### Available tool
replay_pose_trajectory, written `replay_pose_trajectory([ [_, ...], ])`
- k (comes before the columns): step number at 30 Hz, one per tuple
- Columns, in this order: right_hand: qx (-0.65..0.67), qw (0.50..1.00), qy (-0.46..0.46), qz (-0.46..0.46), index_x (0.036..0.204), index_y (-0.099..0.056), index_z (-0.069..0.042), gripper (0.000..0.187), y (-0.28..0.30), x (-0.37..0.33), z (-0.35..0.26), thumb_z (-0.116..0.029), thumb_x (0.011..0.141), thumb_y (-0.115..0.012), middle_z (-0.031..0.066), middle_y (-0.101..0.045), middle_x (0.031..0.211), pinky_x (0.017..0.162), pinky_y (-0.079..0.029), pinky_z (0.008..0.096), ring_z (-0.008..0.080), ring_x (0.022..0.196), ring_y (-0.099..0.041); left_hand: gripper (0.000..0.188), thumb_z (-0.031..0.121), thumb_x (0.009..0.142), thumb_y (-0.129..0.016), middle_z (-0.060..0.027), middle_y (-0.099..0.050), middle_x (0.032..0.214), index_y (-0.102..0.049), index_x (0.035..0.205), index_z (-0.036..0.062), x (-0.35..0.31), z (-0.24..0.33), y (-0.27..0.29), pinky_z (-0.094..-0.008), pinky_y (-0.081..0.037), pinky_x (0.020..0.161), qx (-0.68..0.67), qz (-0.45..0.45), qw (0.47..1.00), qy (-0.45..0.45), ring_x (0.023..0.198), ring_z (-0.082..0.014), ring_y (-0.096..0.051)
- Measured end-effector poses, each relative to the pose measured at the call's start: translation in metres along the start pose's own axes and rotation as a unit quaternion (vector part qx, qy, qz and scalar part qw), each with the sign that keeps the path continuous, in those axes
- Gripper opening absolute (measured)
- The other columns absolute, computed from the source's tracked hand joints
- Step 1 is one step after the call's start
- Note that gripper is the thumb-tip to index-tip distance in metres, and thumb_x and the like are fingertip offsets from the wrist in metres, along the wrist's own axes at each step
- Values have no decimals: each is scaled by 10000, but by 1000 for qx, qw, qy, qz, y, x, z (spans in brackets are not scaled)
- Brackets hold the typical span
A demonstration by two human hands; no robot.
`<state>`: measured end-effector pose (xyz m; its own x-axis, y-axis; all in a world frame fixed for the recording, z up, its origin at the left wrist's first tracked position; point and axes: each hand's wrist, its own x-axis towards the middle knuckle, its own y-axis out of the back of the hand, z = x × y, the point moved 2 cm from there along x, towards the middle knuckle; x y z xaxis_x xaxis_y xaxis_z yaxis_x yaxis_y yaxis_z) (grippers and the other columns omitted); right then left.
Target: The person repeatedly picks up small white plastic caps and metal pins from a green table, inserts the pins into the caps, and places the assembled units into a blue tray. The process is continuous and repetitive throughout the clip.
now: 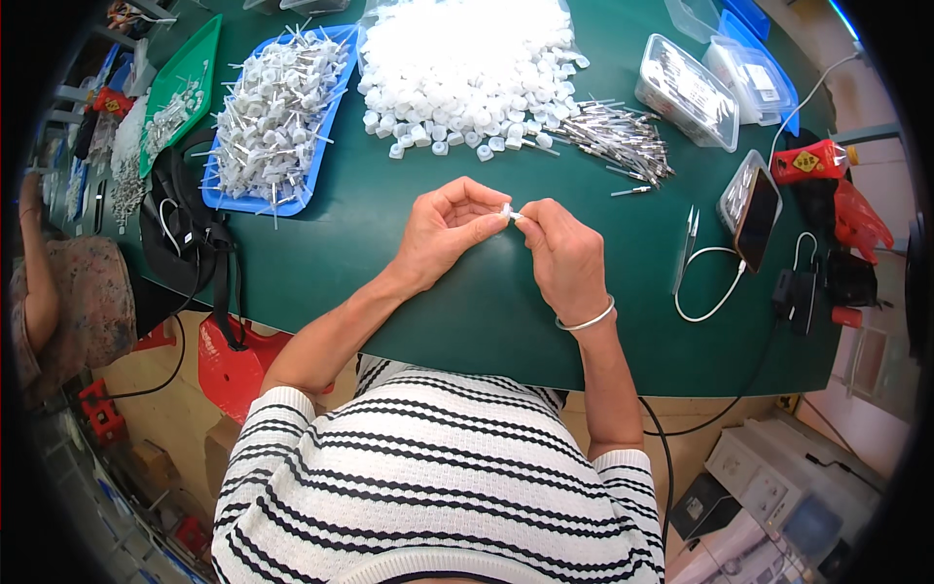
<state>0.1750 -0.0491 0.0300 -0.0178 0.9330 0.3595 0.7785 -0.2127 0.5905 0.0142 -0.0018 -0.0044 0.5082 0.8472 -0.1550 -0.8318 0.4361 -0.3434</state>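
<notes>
Over the near middle of the table, my left hand (443, 232) pinches a small white plastic cap (507, 210) between thumb and fingertips. My right hand (569, 255), with a white bangle on its wrist, meets it there. Its thumb and forefinger are pressed together at the cap's right side, on a thin piece mostly hidden by the fingers. Beyond my hands lies a big heap of loose white caps (467, 88). To its right is a pile of thin metal rods with pale tips (618, 141). A blue tray (316, 180) at the left holds many caps with rods in them.
A green tray (199, 58) and a black bag (180, 209) lie at the left. Clear plastic boxes (686, 92), a phone (756, 224) with a white cable, tweezers (687, 243) and a red bottle (808, 163) stand right. Another person's arm (37, 263) shows far left.
</notes>
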Motion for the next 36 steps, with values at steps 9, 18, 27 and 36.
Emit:
replay_pose_trajectory([
  [9, 204, 970, -123, -40, 850, -595, -17, 80, 5, -3, 7, -73, 907, -593, 26, -567, 611, 472, -399, 239, 93, 510, -511, 202, -9, 831, -686, -49, -631, 993, -618, 1021, -7, -4, 9, -8, -227, -500, 855, -47, 5, 999, -19, 917, -89, -610],
  [18, 325, 928, -169, -69, 889, -601, -21, 154, -1, -10, 12, -155, 959, -569, -8, -565, 626, 466, -350, 185, 38, 521, -462, 158, -40, 856, -645, -78, -602, 1025, -610, 1010, -38, -12, 5, -12, -244, -506, 833, -46, -27, 995, -90, 931, -105, -604],
  [27, 523, 819, -198, -125, 965, -612, -20, 232, -7, -8, 27, -248, 964, -571, 7, -580, 782, 632, -408, 216, 69, 709, -515, 186, -22, 830, -675, -63, -621, 936, -624, 1008, -31, -15, 38, -20, -242, -508, 754, 156, -32, 974, -164, 821, -112, -614],
  [36, 510, 823, -198, -155, 957, -619, -19, 204, -10, -9, 28, -215, 967, -564, 14, -582, 786, 652, -409, 217, 77, 712, -511, 108, 4, 794, -708, -57, -634, 856, -671, 892, 31, -16, 53, -15, -258, -493, 641, 314, -18, 904, -288, 730, -126, -602],
])
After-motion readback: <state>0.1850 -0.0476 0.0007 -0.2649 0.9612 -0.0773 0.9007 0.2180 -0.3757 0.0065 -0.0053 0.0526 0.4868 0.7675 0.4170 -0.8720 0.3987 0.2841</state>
